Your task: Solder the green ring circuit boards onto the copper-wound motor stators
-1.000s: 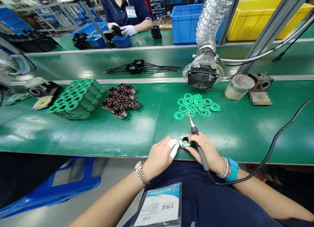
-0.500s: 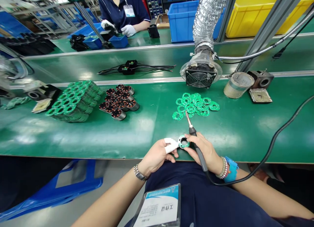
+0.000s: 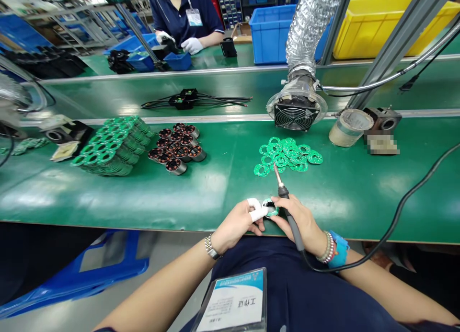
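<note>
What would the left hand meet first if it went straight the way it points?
The left hand would meet the ring at its fingertips, seemingly touching it; depth is hard to judge.

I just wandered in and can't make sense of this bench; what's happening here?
The person's right hand holds a soldering iron and grips a small ring-shaped part. The left hand, with two fingers wrapped in white, touches the same part. The iron's tip points away from it, toward a loose pile of green boards. Copper-wound motor parts stand to the left.
</note>
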A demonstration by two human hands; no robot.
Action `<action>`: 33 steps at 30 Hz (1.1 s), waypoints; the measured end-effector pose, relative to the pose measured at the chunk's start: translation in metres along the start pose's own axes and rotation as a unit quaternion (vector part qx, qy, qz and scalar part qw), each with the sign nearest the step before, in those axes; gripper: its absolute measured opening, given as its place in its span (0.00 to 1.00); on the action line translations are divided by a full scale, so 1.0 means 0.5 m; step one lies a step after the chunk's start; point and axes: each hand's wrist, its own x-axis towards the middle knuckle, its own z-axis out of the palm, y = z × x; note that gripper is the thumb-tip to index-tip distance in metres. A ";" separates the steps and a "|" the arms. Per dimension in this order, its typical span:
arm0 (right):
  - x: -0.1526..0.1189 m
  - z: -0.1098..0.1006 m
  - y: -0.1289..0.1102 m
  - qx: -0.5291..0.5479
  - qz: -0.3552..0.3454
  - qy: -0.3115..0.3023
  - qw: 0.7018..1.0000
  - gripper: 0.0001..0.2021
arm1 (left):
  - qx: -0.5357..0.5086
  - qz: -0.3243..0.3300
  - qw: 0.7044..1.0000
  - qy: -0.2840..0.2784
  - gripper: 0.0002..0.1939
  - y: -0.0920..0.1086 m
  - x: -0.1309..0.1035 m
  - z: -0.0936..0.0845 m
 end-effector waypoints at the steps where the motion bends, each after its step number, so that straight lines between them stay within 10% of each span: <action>1: 0.001 -0.001 0.002 0.003 0.006 -0.004 1.000 0.15 | 0.008 0.009 1.000 0.002 0.15 -0.001 -0.002 -0.006; 21: 0.026 -0.011 0.006 0.000 0.011 -0.057 0.998 0.17 | 0.099 0.073 0.992 -0.001 0.11 -0.008 -0.009 -0.026; 23: 0.026 -0.011 0.007 0.006 0.006 -0.057 0.998 0.17 | 0.253 0.143 0.957 0.020 0.11 -0.004 -0.011 -0.038; 29: 0.023 -0.008 0.012 0.004 -0.008 -0.047 0.999 0.16 | 0.608 0.372 0.699 0.056 0.11 -0.004 -0.015 -0.070; 33: 0.021 -0.006 0.014 0.000 -0.010 -0.045 0.999 0.16 | 0.634 0.361 0.682 0.046 0.11 0.004 -0.011 -0.065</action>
